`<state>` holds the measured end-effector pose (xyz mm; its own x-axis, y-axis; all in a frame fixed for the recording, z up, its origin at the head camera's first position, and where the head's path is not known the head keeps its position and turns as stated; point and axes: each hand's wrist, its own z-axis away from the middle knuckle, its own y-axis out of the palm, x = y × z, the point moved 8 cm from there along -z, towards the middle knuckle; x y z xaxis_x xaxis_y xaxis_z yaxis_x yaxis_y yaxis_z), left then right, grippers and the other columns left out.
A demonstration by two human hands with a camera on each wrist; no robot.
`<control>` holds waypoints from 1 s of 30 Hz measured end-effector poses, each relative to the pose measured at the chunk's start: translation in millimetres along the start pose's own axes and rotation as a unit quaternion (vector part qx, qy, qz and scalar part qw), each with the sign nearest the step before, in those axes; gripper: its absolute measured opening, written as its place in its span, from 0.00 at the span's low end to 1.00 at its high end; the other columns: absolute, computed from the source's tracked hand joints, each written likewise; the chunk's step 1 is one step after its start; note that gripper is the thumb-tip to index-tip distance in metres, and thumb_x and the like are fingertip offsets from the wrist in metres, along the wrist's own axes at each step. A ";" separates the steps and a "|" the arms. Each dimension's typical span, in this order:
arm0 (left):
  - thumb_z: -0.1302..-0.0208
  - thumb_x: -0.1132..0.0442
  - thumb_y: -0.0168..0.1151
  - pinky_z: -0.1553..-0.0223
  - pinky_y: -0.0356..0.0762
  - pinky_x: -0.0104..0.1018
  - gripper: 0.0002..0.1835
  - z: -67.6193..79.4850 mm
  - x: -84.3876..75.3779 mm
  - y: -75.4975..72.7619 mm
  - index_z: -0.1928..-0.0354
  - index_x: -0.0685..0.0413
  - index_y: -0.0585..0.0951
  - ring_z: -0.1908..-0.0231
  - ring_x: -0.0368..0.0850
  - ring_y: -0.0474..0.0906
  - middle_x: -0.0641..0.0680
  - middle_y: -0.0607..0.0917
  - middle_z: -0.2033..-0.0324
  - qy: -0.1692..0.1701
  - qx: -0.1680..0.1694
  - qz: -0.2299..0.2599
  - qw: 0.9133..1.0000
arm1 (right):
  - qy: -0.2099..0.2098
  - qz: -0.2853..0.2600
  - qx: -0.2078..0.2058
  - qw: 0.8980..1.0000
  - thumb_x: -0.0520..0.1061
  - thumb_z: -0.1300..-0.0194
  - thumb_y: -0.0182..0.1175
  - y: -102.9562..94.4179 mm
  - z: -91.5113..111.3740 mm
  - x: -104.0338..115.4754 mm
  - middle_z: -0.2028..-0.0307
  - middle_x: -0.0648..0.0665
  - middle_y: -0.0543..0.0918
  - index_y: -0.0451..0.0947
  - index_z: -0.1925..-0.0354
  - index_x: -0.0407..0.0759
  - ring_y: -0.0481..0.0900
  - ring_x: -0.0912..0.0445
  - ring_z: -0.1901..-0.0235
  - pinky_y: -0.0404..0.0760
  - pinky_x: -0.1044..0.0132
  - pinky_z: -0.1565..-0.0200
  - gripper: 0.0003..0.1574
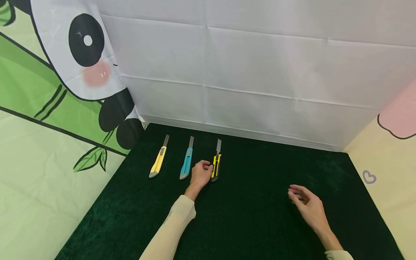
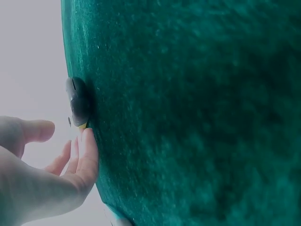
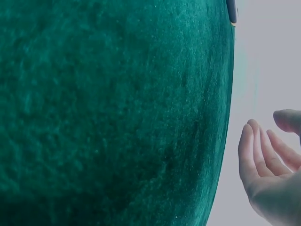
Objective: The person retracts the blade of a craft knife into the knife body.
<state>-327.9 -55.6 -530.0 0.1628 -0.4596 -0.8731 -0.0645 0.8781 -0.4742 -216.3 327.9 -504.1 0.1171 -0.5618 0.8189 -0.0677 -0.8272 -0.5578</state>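
Three utility knives lie side by side on dark green cloth, blades extended and pointing away from me: a yellow one (image 1: 158, 161), a teal one (image 1: 186, 164) and a black-and-yellow one (image 1: 216, 167). My left hand (image 1: 200, 175) is between the teal and the black-and-yellow knives, close against the latter's left side. In the left wrist view its thumb stands apart from the loosely bent fingers (image 2: 87, 162), which are near the knife's dark end (image 2: 79, 101). Off to the right, my right hand (image 1: 310, 207) hovers with relaxed fingers and holds nothing.
Green cloth (image 1: 253, 216) covers the table. A white fabric backdrop (image 1: 260, 79) rises behind it. Printed panels stand at the sides, with a panda on the left (image 1: 84, 72) and a pale yellow one on the right (image 1: 390, 180).
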 end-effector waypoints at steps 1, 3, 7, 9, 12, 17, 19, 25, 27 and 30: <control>0.24 0.61 0.59 0.55 0.83 0.44 0.16 0.1 1.1 0.0 0.42 0.63 0.79 0.59 0.50 0.82 0.60 0.84 0.55 -0.003 0.001 0.001 1.000 | 0.000 -0.001 0.001 1.000 0.48 0.21 0.56 1.7 1.4 0.7 0.45 0.34 0.83 0.75 0.37 0.36 0.83 0.68 0.57 0.85 0.69 0.59 0.23; 0.24 0.61 0.59 0.55 0.83 0.44 0.16 0.3 3.0 0.2 0.42 0.63 0.79 0.59 0.51 0.82 0.60 0.84 0.55 -0.006 0.003 0.002 1.000 | -0.001 -0.006 0.003 1.000 0.47 0.21 0.56 5.6 4.1 1.9 0.45 0.34 0.83 0.75 0.37 0.35 0.83 0.66 0.57 0.86 0.67 0.59 0.23; 0.24 0.61 0.60 0.55 0.84 0.44 0.16 0.8 5.1 1.1 0.42 0.62 0.79 0.58 0.51 0.82 0.61 0.84 0.54 -0.011 0.010 0.004 1.000 | 0.002 -0.012 0.006 1.000 0.47 0.21 0.57 13.1 9.8 3.2 0.45 0.34 0.83 0.75 0.37 0.36 0.83 0.65 0.57 0.86 0.66 0.59 0.22; 0.25 0.61 0.60 0.54 0.84 0.45 0.15 1.4 5.6 1.5 0.42 0.62 0.80 0.58 0.52 0.82 0.61 0.84 0.54 -0.012 0.013 0.003 1.000 | 0.005 -0.010 0.005 1.000 0.47 0.22 0.57 15.7 12.7 3.9 0.45 0.35 0.83 0.75 0.37 0.36 0.83 0.66 0.57 0.85 0.67 0.59 0.22; 0.25 0.61 0.61 0.53 0.83 0.45 0.15 1.4 6.1 1.1 0.43 0.62 0.80 0.57 0.52 0.82 0.61 0.84 0.55 -0.011 0.013 -0.002 1.000 | 0.006 -0.012 0.003 1.000 0.46 0.22 0.57 18.9 16.4 5.8 0.45 0.34 0.83 0.74 0.37 0.35 0.83 0.65 0.57 0.85 0.68 0.59 0.22; 0.28 0.61 0.64 0.52 0.83 0.47 0.16 0.8 6.6 -1.2 0.44 0.62 0.80 0.57 0.52 0.82 0.60 0.84 0.55 -0.012 0.008 -0.012 1.000 | 0.000 -0.008 0.001 1.000 0.45 0.22 0.57 24.3 20.9 9.8 0.46 0.36 0.83 0.75 0.37 0.35 0.83 0.66 0.57 0.85 0.69 0.59 0.21; 0.29 0.60 0.66 0.51 0.82 0.47 0.17 0.7 7.0 -1.9 0.44 0.62 0.80 0.56 0.52 0.82 0.60 0.84 0.54 -0.016 0.009 -0.017 1.000 | -0.001 -0.004 0.001 1.000 0.44 0.22 0.57 26.4 21.6 11.0 0.46 0.36 0.83 0.75 0.37 0.35 0.83 0.66 0.57 0.85 0.69 0.59 0.21; 0.33 0.61 0.70 0.49 0.81 0.48 0.20 0.2 7.6 -5.5 0.43 0.63 0.80 0.53 0.54 0.81 0.60 0.84 0.52 -0.027 0.016 -0.029 0.999 | 0.002 0.002 0.003 1.000 0.45 0.22 0.57 32.1 23.4 13.6 0.46 0.36 0.83 0.75 0.37 0.36 0.83 0.66 0.57 0.84 0.70 0.59 0.21; 0.33 0.62 0.71 0.48 0.81 0.49 0.20 -0.5 7.8 -6.5 0.43 0.63 0.80 0.52 0.54 0.81 0.60 0.84 0.52 -0.030 0.020 -0.030 0.999 | 0.003 0.002 0.004 1.000 0.45 0.22 0.57 33.5 23.7 14.7 0.46 0.36 0.83 0.75 0.37 0.36 0.83 0.65 0.58 0.85 0.69 0.59 0.21; 0.33 0.62 0.71 0.47 0.80 0.48 0.21 -1.1 9.1 -7.1 0.42 0.63 0.80 0.52 0.54 0.80 0.60 0.83 0.52 -0.038 0.026 -0.028 0.999 | 0.003 0.001 0.004 1.000 0.45 0.22 0.57 35.4 24.1 17.1 0.46 0.36 0.83 0.75 0.37 0.36 0.83 0.64 0.58 0.85 0.67 0.60 0.21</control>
<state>-327.0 -66.1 -534.7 0.2392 -0.4991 -0.8329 -0.0019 0.8576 -0.5144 -192.8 289.2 -513.0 0.1110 -0.5641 0.8182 -0.0594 -0.8256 -0.5612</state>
